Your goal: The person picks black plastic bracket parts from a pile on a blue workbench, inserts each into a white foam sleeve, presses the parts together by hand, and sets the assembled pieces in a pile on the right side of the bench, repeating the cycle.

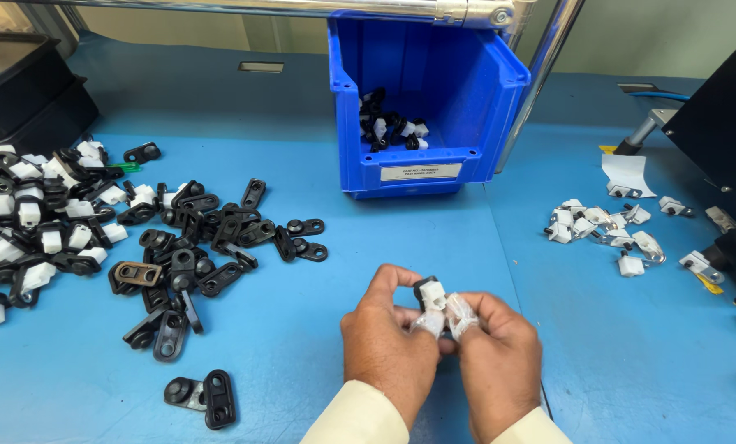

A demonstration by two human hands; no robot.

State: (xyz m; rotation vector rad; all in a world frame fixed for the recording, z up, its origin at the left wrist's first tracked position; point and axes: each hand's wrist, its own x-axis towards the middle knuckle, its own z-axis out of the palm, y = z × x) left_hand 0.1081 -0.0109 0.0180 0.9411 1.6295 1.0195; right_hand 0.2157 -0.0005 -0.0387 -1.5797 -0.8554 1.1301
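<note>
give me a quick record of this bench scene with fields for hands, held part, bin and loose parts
hands: left hand and right hand meet at the fingertips
held part: small black and white plastic clip, pinched by both hands
bin: blue plastic bin behind the hands, a few black and white pieces inside
left of hands: pile of flat black plastic brackets
right of hands: cluster of small white clips
surface: blue table

A blue tabletop (302,353) carries a heap of black plastic brackets (195,238) at left, a blue bin (475,99) holding more parts at the back, and scattered white clips (606,226) at right.
</note>
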